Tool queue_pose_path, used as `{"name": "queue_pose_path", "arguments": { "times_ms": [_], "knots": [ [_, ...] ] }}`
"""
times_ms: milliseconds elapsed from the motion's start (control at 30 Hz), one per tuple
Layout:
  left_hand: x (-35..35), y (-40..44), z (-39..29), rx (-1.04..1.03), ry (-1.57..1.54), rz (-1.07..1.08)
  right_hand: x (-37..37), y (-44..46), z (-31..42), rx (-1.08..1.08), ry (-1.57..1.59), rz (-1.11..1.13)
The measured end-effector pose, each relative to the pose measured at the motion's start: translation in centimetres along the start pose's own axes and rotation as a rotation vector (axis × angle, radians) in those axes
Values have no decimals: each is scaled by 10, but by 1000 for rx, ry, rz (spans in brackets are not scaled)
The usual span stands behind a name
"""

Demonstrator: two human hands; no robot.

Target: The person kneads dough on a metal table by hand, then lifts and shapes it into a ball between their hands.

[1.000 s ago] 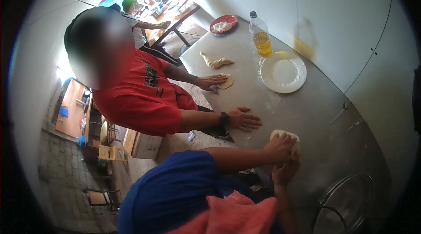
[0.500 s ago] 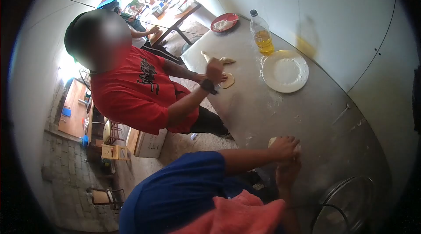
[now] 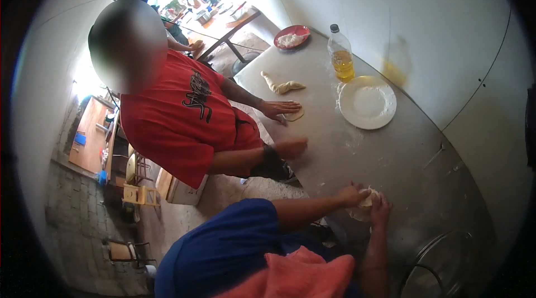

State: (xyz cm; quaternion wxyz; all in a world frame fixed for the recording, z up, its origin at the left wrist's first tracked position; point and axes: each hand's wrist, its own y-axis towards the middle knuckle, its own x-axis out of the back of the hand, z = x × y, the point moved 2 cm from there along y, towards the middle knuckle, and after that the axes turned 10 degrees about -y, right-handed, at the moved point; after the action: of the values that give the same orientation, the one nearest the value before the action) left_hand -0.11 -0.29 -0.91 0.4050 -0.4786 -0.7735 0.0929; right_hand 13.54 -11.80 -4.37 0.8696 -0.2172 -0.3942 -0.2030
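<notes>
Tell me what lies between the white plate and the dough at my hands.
Only tabletop with whitish smears lies between the white plate and the dough; the head view shows that stretch otherwise bare.

- Broad grey metal tabletop: smooth, dull sheen, powdery white smears
- Clear upright bottle of yellow liquid: plastic-looking, glossy, see-through
- Round white plate: smooth, slightly glossy; ceramic or plastic, cannot tell
- Pale flattish dough piece: matt, uneven
- Coral-pink draped towel: matt, rough-napped cloth
- Royal-blue garment: matt cloth, creased
- White wall: smooth, faint sheen
</notes>
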Motion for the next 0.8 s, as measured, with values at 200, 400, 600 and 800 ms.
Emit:
{"name": "queue_pose_path", "arguments": {
  "times_ms": [200,400,600,800],
  "knots": [
    [-4,-3,0,244,-665,-125,6,-9,10,-220,915,159],
    [83,-53,-108,-82,-773,-174,120,-7,82,-15,968,4],
    [51,-10,-51,-451,-13,-345,112,46,58,378,637,-105],
    [72,-50,-43,-129,353,45,82,31,-5,67,133,-179]
  ]
}}
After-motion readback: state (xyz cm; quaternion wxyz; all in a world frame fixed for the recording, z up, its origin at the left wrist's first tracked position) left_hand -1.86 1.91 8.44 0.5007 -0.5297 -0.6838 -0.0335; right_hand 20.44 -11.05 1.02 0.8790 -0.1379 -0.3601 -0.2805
